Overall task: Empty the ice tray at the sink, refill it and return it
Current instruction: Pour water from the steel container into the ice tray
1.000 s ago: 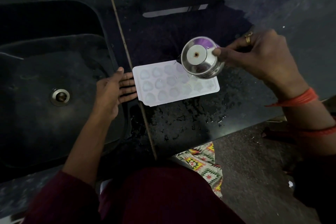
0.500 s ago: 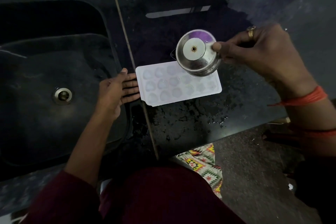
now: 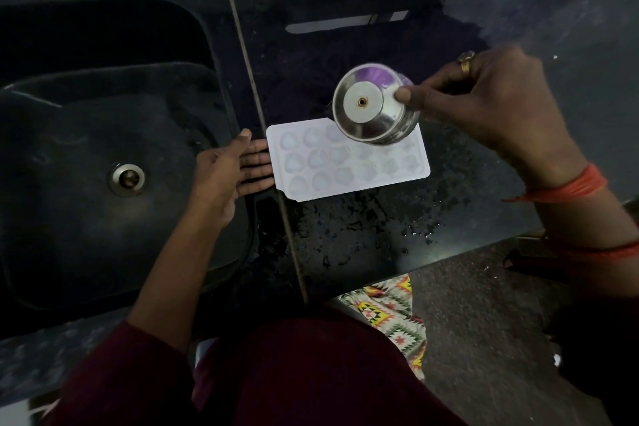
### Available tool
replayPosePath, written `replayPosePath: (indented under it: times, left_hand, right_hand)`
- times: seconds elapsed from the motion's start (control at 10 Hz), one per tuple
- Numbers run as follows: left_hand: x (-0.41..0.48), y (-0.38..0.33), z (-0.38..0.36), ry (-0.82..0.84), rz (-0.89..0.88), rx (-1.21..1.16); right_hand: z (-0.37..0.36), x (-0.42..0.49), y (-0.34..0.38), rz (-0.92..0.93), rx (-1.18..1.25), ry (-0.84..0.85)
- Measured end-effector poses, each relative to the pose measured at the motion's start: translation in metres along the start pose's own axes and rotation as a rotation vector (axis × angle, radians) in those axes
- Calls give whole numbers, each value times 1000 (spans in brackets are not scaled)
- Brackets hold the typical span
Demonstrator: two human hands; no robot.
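Note:
A white ice tray (image 3: 349,168) with heart-shaped cells lies flat on the black countertop (image 3: 345,239), just right of the sink (image 3: 69,156). My left hand (image 3: 228,169) rests flat on the counter, its fingertips against the tray's left edge. My right hand (image 3: 484,104) grips a small steel cup (image 3: 373,104) tipped on its side above the tray's far right part, its base facing the camera. The cup hides some of the tray's upper cells. Several cells look wet or filled.
The sink's drain (image 3: 127,179) lies at the left in a dark basin. Water drops are spattered on the counter in front of the tray. The counter's front edge runs below, with a patterned cloth (image 3: 394,318) and the floor beyond it.
The cup has drifted slightly left over the tray and tipped a little further. My left hand and the tray stay where they were.

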State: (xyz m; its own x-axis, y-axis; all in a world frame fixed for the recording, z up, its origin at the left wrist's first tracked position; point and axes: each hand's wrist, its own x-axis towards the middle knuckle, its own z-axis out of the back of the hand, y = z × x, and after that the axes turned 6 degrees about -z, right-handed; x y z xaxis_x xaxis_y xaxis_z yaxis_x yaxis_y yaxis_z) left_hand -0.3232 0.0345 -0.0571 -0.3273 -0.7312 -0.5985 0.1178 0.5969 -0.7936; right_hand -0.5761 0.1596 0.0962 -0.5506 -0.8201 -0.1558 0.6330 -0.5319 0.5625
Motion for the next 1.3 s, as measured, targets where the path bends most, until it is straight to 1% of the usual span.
replayPosePath:
  times: [0.5, 1.3]
  left_hand:
    - [-1, 1, 2, 23, -11, -16]
    - [-2, 2, 2, 29, -4, -30]
  right_hand:
    - [-3, -1, 2, 24, -50, 23]
    - [-4, 2, -4, 57, -89, -7]
